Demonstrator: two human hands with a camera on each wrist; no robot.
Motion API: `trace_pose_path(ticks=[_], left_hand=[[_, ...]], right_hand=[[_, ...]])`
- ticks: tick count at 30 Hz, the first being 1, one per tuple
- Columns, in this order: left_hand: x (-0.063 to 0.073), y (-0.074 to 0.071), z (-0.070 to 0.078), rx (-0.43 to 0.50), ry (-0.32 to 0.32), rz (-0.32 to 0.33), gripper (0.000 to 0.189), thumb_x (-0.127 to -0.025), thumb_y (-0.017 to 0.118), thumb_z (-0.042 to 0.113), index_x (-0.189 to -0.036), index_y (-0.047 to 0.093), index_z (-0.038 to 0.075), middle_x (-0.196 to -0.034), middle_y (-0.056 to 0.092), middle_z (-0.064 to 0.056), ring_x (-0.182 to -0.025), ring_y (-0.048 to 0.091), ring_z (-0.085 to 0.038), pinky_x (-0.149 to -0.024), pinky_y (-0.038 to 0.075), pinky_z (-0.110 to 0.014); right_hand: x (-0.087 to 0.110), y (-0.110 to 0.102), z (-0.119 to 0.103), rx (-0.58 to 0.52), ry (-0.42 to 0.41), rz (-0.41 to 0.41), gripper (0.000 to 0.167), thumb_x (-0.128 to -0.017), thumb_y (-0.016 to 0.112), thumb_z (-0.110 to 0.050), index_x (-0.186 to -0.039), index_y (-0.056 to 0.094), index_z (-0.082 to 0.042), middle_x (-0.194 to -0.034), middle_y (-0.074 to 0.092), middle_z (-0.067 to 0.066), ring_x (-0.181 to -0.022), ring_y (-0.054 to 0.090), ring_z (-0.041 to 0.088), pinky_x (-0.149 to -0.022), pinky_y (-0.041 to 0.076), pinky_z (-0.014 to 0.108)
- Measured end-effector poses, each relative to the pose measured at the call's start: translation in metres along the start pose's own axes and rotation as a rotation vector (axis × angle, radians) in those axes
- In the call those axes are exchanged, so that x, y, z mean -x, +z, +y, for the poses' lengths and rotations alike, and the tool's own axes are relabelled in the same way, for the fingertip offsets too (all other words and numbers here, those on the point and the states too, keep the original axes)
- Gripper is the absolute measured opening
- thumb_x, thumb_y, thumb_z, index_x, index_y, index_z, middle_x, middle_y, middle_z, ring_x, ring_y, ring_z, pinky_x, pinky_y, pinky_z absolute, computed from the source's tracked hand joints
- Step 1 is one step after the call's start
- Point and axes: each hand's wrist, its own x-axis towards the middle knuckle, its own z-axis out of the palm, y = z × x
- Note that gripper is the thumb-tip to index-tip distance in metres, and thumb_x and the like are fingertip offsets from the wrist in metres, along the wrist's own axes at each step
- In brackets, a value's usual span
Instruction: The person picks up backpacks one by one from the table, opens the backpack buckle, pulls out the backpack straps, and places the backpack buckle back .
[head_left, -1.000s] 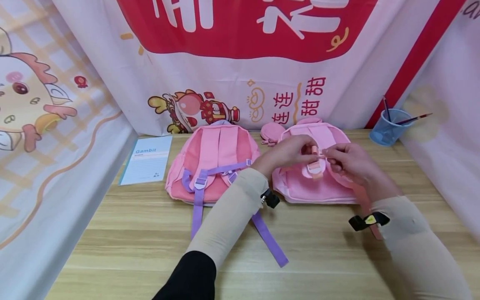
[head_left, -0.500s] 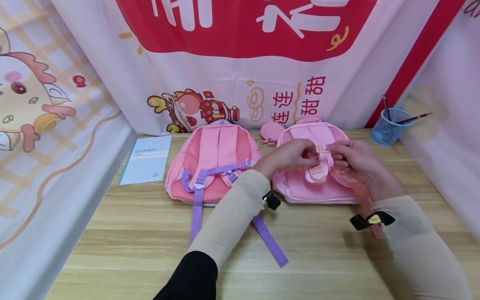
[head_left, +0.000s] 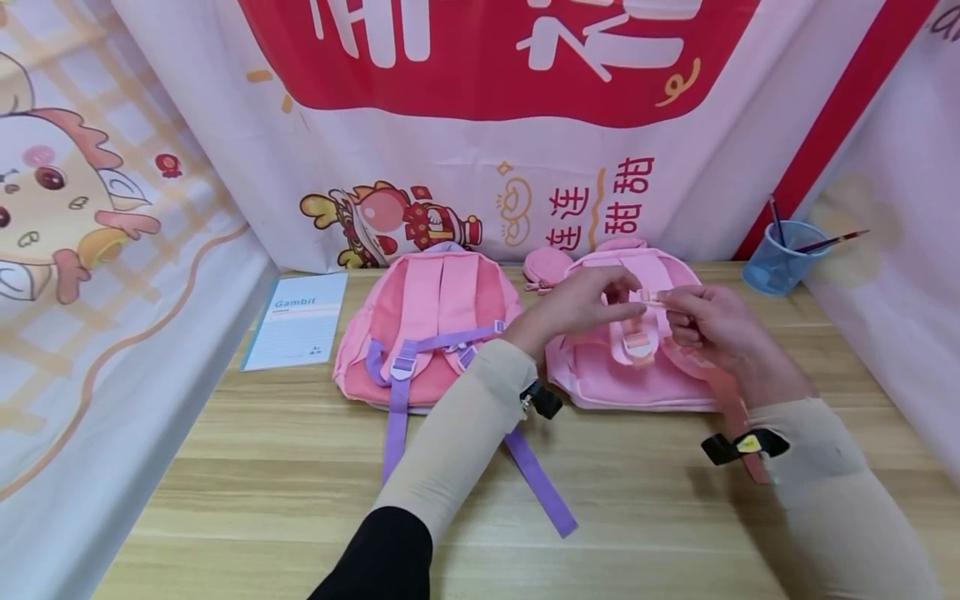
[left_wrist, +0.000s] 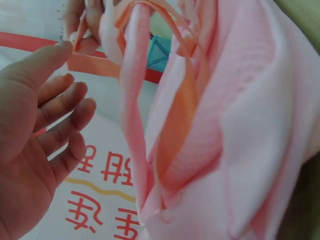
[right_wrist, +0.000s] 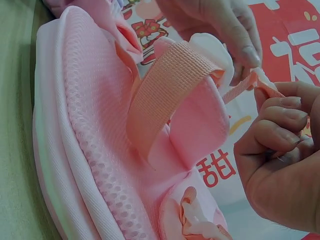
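Observation:
A pink backpack [head_left: 637, 390] lies on the table at the right, its straps upward. Above it, my right hand [head_left: 712, 329] pinches a small white buckle [head_left: 652, 303] on a peach strap between thumb and curled forefinger. My left hand [head_left: 581, 304] is just left of the buckle, thumb and forefinger apart. In the left wrist view the thumb [left_wrist: 55, 55] reaches to the strap, and the other fingers are loosely bent. The right wrist view shows a wide peach webbing loop [right_wrist: 170, 75] and a padded pink shoulder strap [right_wrist: 200, 125] below the hands.
Left of it lies a second pink backpack [head_left: 438, 287] with purple straps [head_left: 540, 483]. A light-blue notebook [head_left: 296, 325] is at the far left. Behind are a round pink pouch [head_left: 547, 267] and, at right, a blue pencil cup [head_left: 780, 262].
The left fingers, earlier bent together close to the strap, have spread, thumb apart from forefinger. The white buckle in the right hand has turned flatter. A shoulder-strap adjuster below has dropped slightly.

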Motion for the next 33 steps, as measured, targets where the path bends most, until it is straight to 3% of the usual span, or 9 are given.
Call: trace_pose_path(ticks=[4,11,16,22,28,33], left_hand=[[-0.002,-0.002,0.002,-0.007,0.055,0.010,0.022,-0.104,0.075,0.031,-0.119,0.071,0.016,-0.100,0.070,0.003,-0.091,0.062,-0.009,-0.082,0.049,-0.018],[-0.003,0.000,0.001,0.016,0.059,-0.045,0.020,-0.104,0.075,0.028,-0.118,0.068,0.017,-0.101,0.069,0.002,-0.093,0.062,-0.009,-0.083,0.049,-0.018],[-0.001,0.000,-0.001,0.081,0.071,-0.027,0.018,-0.103,0.076,0.026,-0.116,0.069,0.016,-0.102,0.070,0.001,-0.095,0.063,-0.010,-0.086,0.050,-0.019],[-0.001,-0.001,-0.002,0.114,0.097,0.010,0.019,-0.103,0.076,0.022,-0.118,0.071,0.011,-0.103,0.072,-0.002,-0.096,0.064,-0.010,-0.090,0.053,-0.022],[-0.002,0.000,-0.004,0.132,0.091,0.024,0.021,-0.102,0.077,0.023,-0.118,0.072,0.012,-0.103,0.072,-0.002,-0.096,0.064,-0.010,-0.088,0.052,-0.021],[-0.002,0.000,-0.003,0.143,0.081,0.040,0.021,-0.102,0.078,0.023,-0.119,0.071,0.013,-0.103,0.070,0.000,-0.097,0.062,-0.010,-0.084,0.051,-0.019]], right_hand=[[0.001,-0.002,0.002,0.023,-0.013,-0.011,0.020,-0.109,0.065,-0.036,-0.105,0.076,-0.020,-0.075,0.053,-0.003,-0.059,0.048,0.012,-0.055,0.044,0.022],[0.004,-0.008,0.008,0.087,-0.027,-0.042,0.023,-0.108,0.066,-0.041,-0.110,0.073,-0.019,-0.076,0.052,-0.002,-0.064,0.048,0.015,-0.059,0.045,0.024],[0.004,-0.013,0.013,0.066,-0.062,-0.087,0.025,-0.110,0.063,-0.038,-0.109,0.072,-0.014,-0.080,0.054,-0.001,-0.067,0.050,0.016,-0.061,0.047,0.024],[0.004,-0.024,0.018,0.088,0.014,-0.022,0.019,-0.110,0.064,-0.030,-0.105,0.083,-0.028,-0.085,0.066,-0.002,-0.071,0.057,0.014,-0.062,0.052,0.022],[0.002,-0.023,0.020,0.147,0.018,0.008,0.016,-0.109,0.065,-0.033,-0.109,0.080,-0.029,-0.075,0.057,-0.003,-0.066,0.051,0.014,-0.059,0.046,0.023],[0.002,-0.016,0.016,0.135,0.038,0.030,0.015,-0.108,0.065,-0.038,-0.110,0.079,-0.032,-0.077,0.059,-0.004,-0.069,0.054,0.013,-0.063,0.049,0.021]])
